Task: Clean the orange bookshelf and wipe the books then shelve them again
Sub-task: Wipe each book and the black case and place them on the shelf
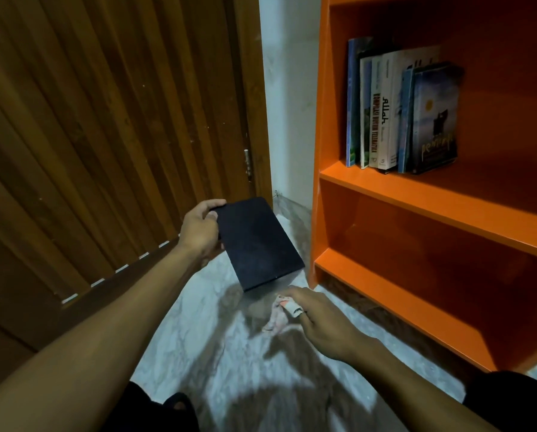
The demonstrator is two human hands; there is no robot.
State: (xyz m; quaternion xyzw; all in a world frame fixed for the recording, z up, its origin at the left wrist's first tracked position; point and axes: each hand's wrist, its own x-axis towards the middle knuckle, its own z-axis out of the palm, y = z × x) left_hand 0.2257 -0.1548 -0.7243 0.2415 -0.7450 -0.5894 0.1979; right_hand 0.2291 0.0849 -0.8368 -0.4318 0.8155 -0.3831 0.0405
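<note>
the left hand (200, 233) is holding a flat dark blue hardcover book (257, 243) by its far corner, fingers clamped on it, left of the orange wooden bookshelf (332, 179). the right hand (321, 322) is pinching a crumpled white and red cloth (278, 316) just below the book. six upright books (401, 110) are standing on the bookshelf.

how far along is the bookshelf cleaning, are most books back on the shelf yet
Looks done: a row of books stands upright on one shelf of the orange bookshelf; whether they were wiped cannot be told. In hand: the left hand holds a dark book over the floor, and the right hand pinches a cloth just below it. Left: wiping and shelving this book.
</note>
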